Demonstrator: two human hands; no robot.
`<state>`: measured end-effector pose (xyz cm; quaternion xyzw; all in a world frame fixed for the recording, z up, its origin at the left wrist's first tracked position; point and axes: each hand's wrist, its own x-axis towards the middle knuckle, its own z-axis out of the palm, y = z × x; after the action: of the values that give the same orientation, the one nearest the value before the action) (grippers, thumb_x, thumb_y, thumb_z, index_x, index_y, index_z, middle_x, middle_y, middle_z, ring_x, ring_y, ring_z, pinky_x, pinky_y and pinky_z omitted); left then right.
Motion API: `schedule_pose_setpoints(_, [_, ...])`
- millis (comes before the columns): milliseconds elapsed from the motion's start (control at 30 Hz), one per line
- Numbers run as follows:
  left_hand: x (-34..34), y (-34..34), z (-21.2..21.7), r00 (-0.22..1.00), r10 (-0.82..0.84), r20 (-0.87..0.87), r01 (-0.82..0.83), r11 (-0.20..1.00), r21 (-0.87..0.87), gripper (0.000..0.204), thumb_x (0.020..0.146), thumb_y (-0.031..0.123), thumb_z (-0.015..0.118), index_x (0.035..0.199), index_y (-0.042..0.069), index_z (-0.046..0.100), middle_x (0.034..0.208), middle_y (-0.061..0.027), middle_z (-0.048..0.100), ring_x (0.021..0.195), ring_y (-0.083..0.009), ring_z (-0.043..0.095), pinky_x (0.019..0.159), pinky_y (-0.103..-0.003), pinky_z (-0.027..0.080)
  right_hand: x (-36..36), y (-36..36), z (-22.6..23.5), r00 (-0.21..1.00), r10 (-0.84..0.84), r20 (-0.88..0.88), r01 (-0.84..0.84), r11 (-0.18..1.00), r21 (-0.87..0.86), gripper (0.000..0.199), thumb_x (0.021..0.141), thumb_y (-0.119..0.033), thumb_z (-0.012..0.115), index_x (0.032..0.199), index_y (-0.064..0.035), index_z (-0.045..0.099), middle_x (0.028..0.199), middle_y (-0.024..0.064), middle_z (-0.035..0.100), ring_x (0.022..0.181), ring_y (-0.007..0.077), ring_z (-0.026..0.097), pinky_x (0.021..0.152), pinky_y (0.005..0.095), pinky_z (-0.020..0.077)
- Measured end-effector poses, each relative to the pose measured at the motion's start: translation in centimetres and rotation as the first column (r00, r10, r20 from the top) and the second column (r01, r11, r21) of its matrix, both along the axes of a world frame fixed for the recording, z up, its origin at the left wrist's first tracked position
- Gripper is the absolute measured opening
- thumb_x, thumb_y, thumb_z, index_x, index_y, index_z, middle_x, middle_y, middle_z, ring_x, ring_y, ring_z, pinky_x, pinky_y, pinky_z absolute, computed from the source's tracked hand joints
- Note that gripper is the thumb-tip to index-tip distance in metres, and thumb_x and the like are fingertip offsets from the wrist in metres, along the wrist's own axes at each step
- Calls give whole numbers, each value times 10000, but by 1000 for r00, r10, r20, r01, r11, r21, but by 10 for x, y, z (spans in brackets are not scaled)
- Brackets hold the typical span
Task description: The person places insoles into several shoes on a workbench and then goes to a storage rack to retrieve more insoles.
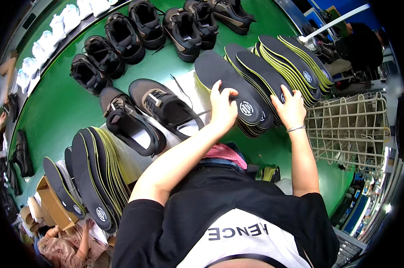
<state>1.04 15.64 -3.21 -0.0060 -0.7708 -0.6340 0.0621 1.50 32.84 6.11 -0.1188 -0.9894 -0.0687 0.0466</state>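
Black insoles with yellow-green edges are piled in overlapping stacks in front of me. My left hand (223,106) rests at the near left edge of one stack, its thumb and forefinger apart over the top insole (222,71). Farther right, my right hand (291,108) has its fingers spread at the heel end of the neighbouring insole (261,68). Neither hand shows a clear grip. Just left of my left hand stand two brown-and-black shoes, the nearer shoe (164,106) and another shoe (129,118), with white material inside and loose laces.
More shoes (124,38) line the green table (54,100). Another insole stack (92,174) lies at left, near a cardboard box (54,203) and a person (65,248). White wrapped items (45,42) run along the far edge. A wire rack (349,127) stands at right.
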Motion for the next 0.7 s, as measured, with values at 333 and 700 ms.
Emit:
schedule_pose_setpoints(333, [-7, -27, 3, 950, -296, 101, 302, 952, -43, 355, 693, -25, 497, 1034, 75, 493, 1300, -207, 275, 1180, -329, 335, 925, -331, 337, -32, -24, 14, 908, 418, 9, -415, 905, -95, 484, 738, -418, 555, 1011, -18, 551, 1070, 195, 507, 933, 330, 525, 771, 412, 428])
schedule_pose_setpoints(700, [75, -208, 91, 847, 443, -294, -528, 770, -358, 218, 791, 41, 534, 1006, 6, 528, 1037, -95, 531, 961, -177, 498, 803, -267, 392, -58, -110, -42, 865, 329, 379, -310, 944, -113, 711, 626, -505, 628, 1098, -10, 435, 996, 212, 502, 892, 350, 534, 700, 417, 471])
